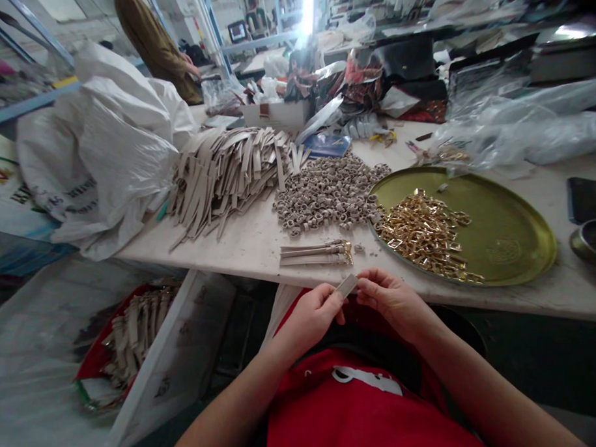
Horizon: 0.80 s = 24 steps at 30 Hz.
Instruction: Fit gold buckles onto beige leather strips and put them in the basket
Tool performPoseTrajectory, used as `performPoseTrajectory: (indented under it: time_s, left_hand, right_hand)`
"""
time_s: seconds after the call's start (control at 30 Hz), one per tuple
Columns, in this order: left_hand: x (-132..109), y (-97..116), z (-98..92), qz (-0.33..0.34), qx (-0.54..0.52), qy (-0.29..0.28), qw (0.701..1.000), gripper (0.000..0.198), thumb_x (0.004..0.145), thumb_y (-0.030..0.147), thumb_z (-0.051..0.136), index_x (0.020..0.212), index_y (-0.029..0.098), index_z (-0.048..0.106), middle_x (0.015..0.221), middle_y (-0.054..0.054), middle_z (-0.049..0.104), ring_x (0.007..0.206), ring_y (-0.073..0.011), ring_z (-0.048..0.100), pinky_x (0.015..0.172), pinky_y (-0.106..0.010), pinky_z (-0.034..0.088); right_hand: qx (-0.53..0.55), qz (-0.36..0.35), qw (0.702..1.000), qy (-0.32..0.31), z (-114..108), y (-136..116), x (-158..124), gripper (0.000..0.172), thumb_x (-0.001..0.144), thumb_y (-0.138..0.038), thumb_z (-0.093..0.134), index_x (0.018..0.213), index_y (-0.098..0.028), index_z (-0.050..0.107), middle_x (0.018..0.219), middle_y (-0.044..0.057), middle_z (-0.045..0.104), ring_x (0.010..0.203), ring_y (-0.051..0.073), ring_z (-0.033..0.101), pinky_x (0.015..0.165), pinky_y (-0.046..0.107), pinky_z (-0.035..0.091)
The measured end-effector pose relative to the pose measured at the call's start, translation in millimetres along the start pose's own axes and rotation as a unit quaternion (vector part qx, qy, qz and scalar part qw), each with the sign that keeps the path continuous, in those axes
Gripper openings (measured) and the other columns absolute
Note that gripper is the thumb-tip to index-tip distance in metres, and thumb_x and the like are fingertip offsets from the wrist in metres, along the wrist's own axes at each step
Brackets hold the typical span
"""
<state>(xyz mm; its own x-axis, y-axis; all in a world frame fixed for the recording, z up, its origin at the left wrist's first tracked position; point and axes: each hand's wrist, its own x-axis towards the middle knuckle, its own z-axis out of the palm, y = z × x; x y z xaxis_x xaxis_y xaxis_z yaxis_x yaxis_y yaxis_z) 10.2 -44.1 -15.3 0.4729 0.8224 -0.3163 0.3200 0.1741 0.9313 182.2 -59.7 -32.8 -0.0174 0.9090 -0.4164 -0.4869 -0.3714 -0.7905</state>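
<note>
Between my two hands, just off the table's front edge, is a short grey-beige strap (pixel 348 285). My left hand (pixel 325 307) pinches it between thumb and fingers. The fingers of my right hand (pixel 386 297) close on its other end; whether a buckle or loop is there is hidden. Right ahead on the table lies a small stack of finished-looking straps (pixel 311 254) with gold buckles at their right ends. Beyond it spreads a heap of small grey loops (pixel 331 190). Gold metal buckles (pixel 425 232) are piled on a round gold-coloured tray (pixel 508 236) to the right.
A large pile of flat grey strips (pixel 228 174) lies left on the table (pixel 221 252), beside a white sack (pixel 119 138). Lower left, a red container (pixel 94 354) holds buckled straps. Plastic bags (pixel 529 124) and a phone (pixel 589 199) are at right. Another person (pixel 159 46) stands behind.
</note>
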Motion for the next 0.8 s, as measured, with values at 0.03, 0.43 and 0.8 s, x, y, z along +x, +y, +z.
performPoseTrajectory:
  time_s: [0.03, 0.43, 0.8]
  left_hand:
    - [0, -1, -1.0, 0.002, -0.006, 0.009, 1.000, 0.027, 0.085, 0.038, 0.040, 0.081, 0.015, 0.055, 0.059, 0.002, 0.055, 0.049, -0.0086, 0.041, 0.051, -0.021, 0.032]
    - [-3, 2, -1.1, 0.042, 0.067, 0.031, 0.996, 0.027, 0.088, 0.033, 0.039, 0.081, 0.016, 0.058, 0.071, 0.000, 0.058, 0.064, -0.0126, 0.050, 0.060, -0.022, 0.036]
    - [10, 6, 4.1, 0.032, 0.049, 0.022, 0.998, 0.020, 0.085, 0.030, 0.046, 0.080, 0.015, 0.057, 0.075, -0.002, 0.062, 0.066, -0.0130, 0.053, 0.060, -0.022, 0.039]
  right_hand:
    - [0.006, 0.001, 1.000, 0.002, 0, -1, -1, 0.028, 0.057, -0.031, 0.081, 0.074, -0.019, 0.063, 0.071, -0.002, 0.066, 0.060, 0.008, 0.058, 0.061, 0.022, 0.048]
    - [0.104, 0.025, 0.994, 0.037, 4, 0, -1, 0.033, 0.053, -0.024, 0.083, 0.083, -0.023, 0.070, 0.078, -0.003, 0.067, 0.059, 0.005, 0.058, 0.060, 0.016, 0.052]
    - [-0.024, -0.050, 0.996, 0.064, 18, 14, -3, 0.029, 0.064, -0.037, 0.076, 0.084, -0.019, 0.064, 0.061, -0.004, 0.058, 0.055, 0.009, 0.052, 0.054, 0.021, 0.045]
